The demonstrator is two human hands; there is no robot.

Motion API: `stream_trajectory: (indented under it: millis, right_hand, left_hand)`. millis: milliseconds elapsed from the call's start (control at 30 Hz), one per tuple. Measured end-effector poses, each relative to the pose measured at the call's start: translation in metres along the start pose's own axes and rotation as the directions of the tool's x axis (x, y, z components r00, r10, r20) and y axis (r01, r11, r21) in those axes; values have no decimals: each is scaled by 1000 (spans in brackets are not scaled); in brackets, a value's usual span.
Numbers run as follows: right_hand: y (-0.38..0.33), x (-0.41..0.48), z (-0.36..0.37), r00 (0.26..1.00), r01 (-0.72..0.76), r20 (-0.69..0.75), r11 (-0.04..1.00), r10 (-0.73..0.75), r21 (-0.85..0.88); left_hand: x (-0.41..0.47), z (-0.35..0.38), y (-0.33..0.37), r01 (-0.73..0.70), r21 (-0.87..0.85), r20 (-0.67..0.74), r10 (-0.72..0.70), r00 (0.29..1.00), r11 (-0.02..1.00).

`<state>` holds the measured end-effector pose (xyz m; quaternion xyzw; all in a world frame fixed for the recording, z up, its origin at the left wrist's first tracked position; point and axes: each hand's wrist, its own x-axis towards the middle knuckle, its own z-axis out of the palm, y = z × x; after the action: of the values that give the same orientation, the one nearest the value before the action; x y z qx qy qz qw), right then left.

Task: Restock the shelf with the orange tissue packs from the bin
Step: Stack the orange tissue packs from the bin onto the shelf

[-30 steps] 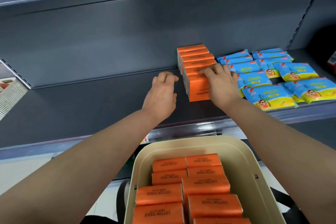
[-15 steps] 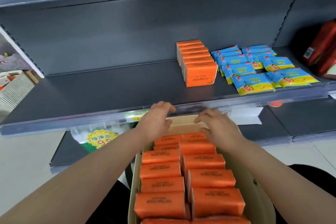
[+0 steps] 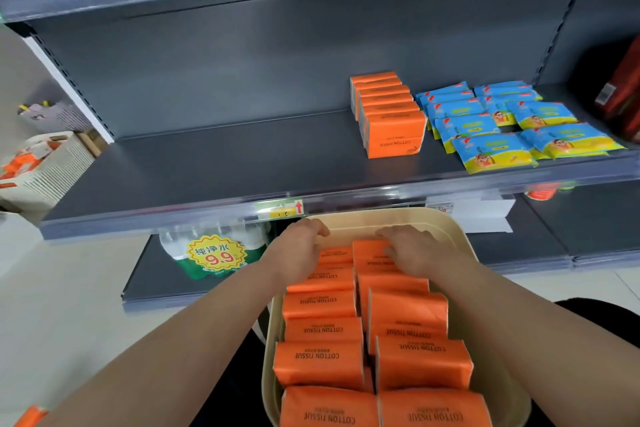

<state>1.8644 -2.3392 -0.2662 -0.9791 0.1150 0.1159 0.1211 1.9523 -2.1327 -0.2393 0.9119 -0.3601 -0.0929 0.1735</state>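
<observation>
A beige bin (image 3: 360, 218) below the shelf edge holds two columns of orange tissue packs (image 3: 322, 360) marked COTTON TISSUE. My left hand (image 3: 298, 253) curls its fingers over the far end of the farthest pack in the left column. Next to it, my right hand (image 3: 412, 250) lies on the farthest pack of the right column (image 3: 369, 250), fingers hooked over its far edge. On the grey shelf (image 3: 225, 163) a row of orange packs (image 3: 391, 114) stands on edge, running front to back.
Blue and yellow wipe packs (image 3: 491, 128) fill the shelf right of the orange row. Red packages (image 3: 623, 97) stand at the far right. Bottled water with a 9.9 price sign (image 3: 218, 253) sits on the lower shelf. A white crate (image 3: 45, 166) is at the left.
Both hands left the orange row on the shelf, came down into the bin and now lie on its two farthest packs. The view has tilted down.
</observation>
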Motion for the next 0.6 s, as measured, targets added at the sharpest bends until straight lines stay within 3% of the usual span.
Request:
stream_trajectory:
  millis: [367, 533, 600]
  right_hand:
    - [9, 13, 15, 999, -41, 0, 993, 41, -114]
    - [11, 16, 18, 993, -108, 52, 989, 103, 99]
    - [10, 16, 18, 994, -104, 52, 992, 101, 73]
  left_hand:
    - [5, 8, 1, -18, -14, -2, 18, 1000, 1000]
    - [5, 12, 6, -32, -21, 8, 33, 999, 999]
    - [4, 11, 6, -39, -30, 1, 39, 999, 999]
